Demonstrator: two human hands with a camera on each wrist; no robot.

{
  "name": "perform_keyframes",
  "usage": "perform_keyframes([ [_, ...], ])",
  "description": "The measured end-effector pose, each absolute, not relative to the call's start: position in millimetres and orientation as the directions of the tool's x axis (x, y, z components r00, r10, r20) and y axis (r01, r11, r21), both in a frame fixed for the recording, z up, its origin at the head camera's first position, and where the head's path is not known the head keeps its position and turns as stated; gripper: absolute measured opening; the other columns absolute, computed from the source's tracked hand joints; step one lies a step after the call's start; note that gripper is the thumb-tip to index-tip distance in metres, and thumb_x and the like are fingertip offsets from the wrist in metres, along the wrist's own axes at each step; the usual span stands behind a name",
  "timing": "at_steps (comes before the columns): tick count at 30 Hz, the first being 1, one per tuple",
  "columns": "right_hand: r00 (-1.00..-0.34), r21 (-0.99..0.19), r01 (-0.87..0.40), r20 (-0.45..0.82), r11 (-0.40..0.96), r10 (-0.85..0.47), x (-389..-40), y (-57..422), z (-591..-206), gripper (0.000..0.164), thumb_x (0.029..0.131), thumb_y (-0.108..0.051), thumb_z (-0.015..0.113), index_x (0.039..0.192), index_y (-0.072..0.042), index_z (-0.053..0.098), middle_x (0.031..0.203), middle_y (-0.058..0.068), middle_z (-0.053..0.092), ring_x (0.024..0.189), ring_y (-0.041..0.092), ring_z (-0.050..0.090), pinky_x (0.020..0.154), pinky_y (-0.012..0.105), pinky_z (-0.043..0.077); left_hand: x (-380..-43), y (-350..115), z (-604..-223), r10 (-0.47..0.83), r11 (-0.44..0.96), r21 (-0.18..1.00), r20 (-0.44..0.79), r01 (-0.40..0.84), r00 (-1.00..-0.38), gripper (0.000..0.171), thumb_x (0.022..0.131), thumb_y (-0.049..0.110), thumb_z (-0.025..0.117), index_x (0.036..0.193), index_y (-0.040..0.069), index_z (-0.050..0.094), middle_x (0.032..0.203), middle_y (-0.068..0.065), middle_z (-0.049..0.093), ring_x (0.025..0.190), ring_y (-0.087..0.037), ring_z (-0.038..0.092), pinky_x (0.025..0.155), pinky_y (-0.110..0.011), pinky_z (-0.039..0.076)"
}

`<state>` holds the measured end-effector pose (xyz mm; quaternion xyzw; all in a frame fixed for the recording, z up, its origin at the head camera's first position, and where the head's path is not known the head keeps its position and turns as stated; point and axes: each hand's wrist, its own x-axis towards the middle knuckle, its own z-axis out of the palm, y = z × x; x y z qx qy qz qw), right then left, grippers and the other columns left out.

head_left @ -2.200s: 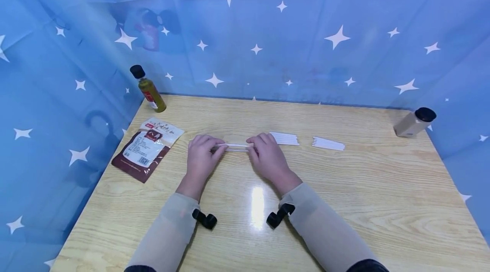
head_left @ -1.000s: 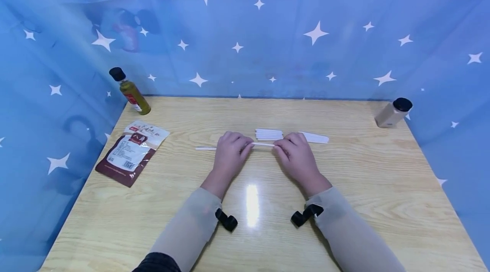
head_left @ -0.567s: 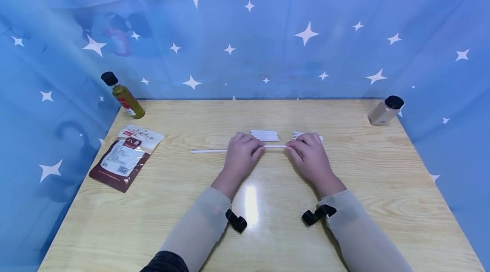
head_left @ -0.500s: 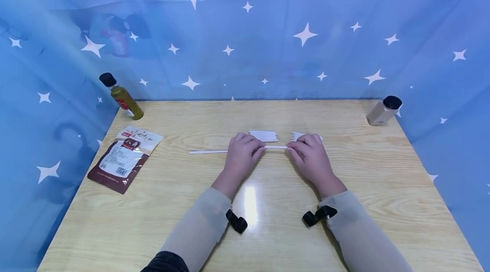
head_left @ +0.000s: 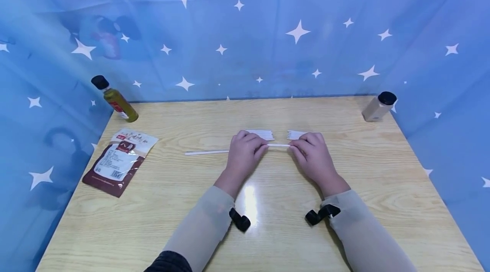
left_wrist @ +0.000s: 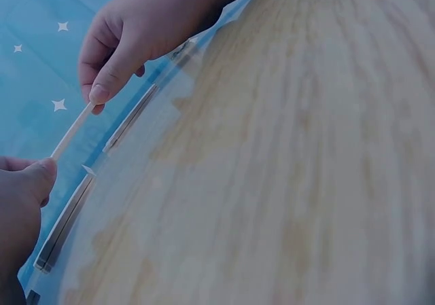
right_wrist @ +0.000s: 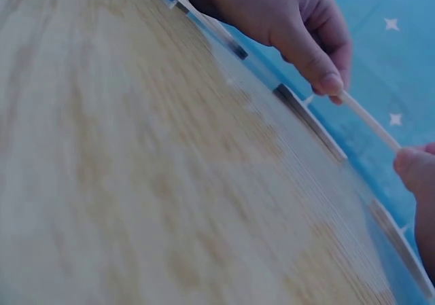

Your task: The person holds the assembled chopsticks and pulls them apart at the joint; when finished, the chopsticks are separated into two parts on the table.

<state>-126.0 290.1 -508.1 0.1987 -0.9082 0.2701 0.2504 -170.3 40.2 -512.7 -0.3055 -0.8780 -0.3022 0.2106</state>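
Note:
A thin white stick (head_left: 278, 145) is stretched level between my two hands, also seen as a pale stick (left_wrist: 71, 132) in the left wrist view, raised off the tabletop. My left hand (head_left: 245, 153) pinches its left end between thumb and fingers. At the other end, my right hand (head_left: 313, 157) pinches it likewise. To the left of my left hand another white stick (head_left: 206, 153) lies on the table, its right end hidden behind that hand. Just behind the hands lie two rows of white sticks: a left row (head_left: 262, 134) and a right row (head_left: 294, 134), each partly covered by a hand.
A brown and white packet (head_left: 118, 161) lies at the left of the wooden table (head_left: 383, 204). An oil bottle (head_left: 118, 104) with a black cap stands at the back left corner. A black-lidded jar (head_left: 379, 107) stands at the back right. Blue starry cloth (head_left: 252, 25) hangs behind.
Both hands have moved right along the table, carrying one stick, while another stick stays behind on the left. The head view has turned slightly right. In the last half second the grip looks unchanged.

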Motion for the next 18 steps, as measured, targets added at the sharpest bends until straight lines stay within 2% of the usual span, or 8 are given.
perform_keyframes([
  [18, -0.782, -0.413, -0.532, 0.574, 0.739, -0.242, -136.7, 299.9, -515.8, 0.006, 0.094, -0.006, 0.081, 0.099, -0.003, 0.079, 0.098, 0.01, 0.069, 0.1, 0.037, 0.055, 0.095, 0.052, 0.039, -175.5, 42.5, -511.2, 0.43, 0.653, 0.412, 0.489, 0.635, -0.759, 0.01, 0.099, 0.031, 0.079, 0.104, 0.024, 0.084, 0.105, 0.008, 0.079, 0.105, -0.018, 0.062, 0.094, -0.041, 0.047],
])
